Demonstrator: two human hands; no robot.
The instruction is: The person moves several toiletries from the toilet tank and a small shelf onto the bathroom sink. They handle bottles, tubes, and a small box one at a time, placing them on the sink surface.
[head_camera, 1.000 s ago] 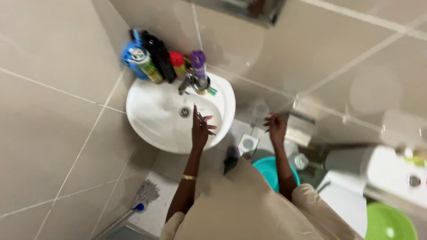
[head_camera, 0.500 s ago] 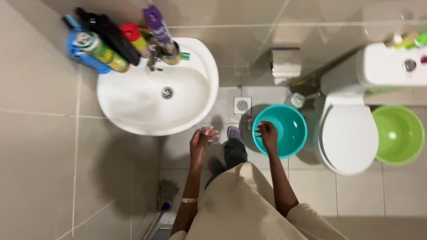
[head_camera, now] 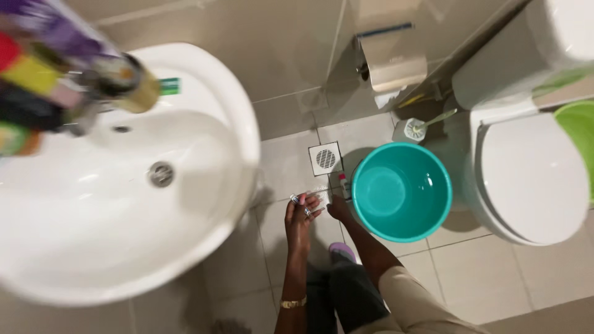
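Right hand point(head_camera: 339, 209), fingers hidden so grip unclear, sits nearest the small bottle point(head_camera: 343, 184) at twelve o'clock; left hand point(head_camera: 301, 210) spread

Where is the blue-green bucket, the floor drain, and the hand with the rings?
Teal bucket point(head_camera: 427, 170): head view, inner wall on the right side.
Floor drain point(head_camera: 325, 158): head view, middle of the round grate.
Left hand point(head_camera: 300, 213): head view, back of the hand, below the ringed fingers.

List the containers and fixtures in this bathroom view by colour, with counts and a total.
White: 2, the sink and the toilet
Teal: 1, the bucket
Green: 1, the basin, cut off at the frame edge
Total: 4
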